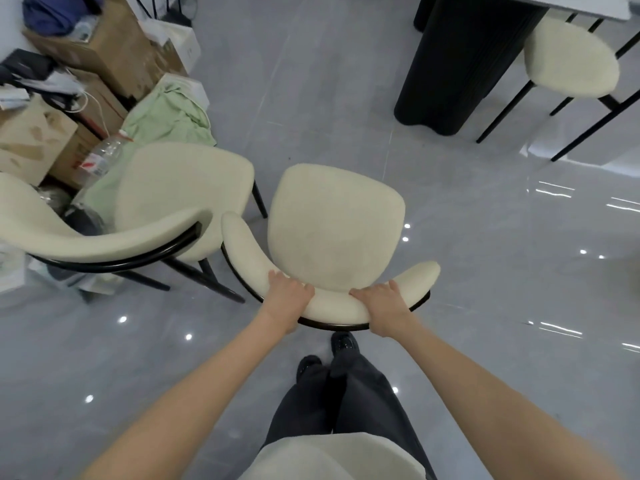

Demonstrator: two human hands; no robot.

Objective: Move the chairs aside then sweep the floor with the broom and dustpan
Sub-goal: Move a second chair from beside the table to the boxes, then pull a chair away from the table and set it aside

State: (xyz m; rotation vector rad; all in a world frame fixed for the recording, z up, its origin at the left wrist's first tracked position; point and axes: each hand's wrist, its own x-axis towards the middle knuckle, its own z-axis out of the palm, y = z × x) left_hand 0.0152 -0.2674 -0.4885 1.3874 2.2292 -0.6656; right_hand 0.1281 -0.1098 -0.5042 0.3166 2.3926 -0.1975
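A cream padded chair (334, 220) with a black frame stands directly in front of me on the grey floor. My left hand (285, 294) grips the left part of its curved backrest. My right hand (381, 301) grips the backrest to the right of centre. Just to its left stands a second cream chair (183, 188), its backrest nearly touching the first. A third cream chair (571, 58) sits tucked beside the table at top right. No broom or dustpan is in view.
Cardboard boxes (100, 46), a green cloth (169, 116) and a plastic bottle (104, 155) crowd the upper left. A black ribbed table pedestal (453, 64) stands at upper right. Glossy grey floor (485, 289) spreads to the right. My feet are just behind the chair.
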